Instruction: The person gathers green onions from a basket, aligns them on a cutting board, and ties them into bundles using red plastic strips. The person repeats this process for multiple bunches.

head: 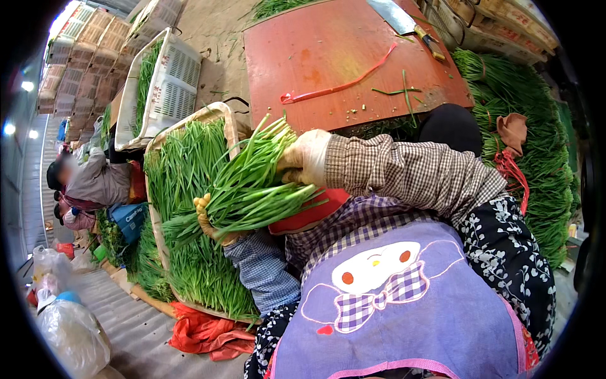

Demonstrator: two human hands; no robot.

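Both gloved hands are on one loose bunch of green garlic chives [255,175], above the near end of a white plastic crate [233,128]. My left hand [206,215] grips the bunch from the lower left, with its fingertips showing. My right hand [305,158] holds the stalks by their pale cut ends, its fingers partly hidden by them. Chives [194,151] lie in layers in the crate. On the red-brown board [303,61] ahead lie a red plastic tie strip [341,87], a cleaver [402,26] with a wood and black handle, and a few chive scraps.
Another crate with chives [173,80] stands beyond, near stacked crates [90,57]. Many chive bundles [525,189] are piled at right, with red strips [513,175] and a brown cloth [512,132] on them. A red cloth [203,331] lies by the near crate. Co-workers [99,180] sit at left.
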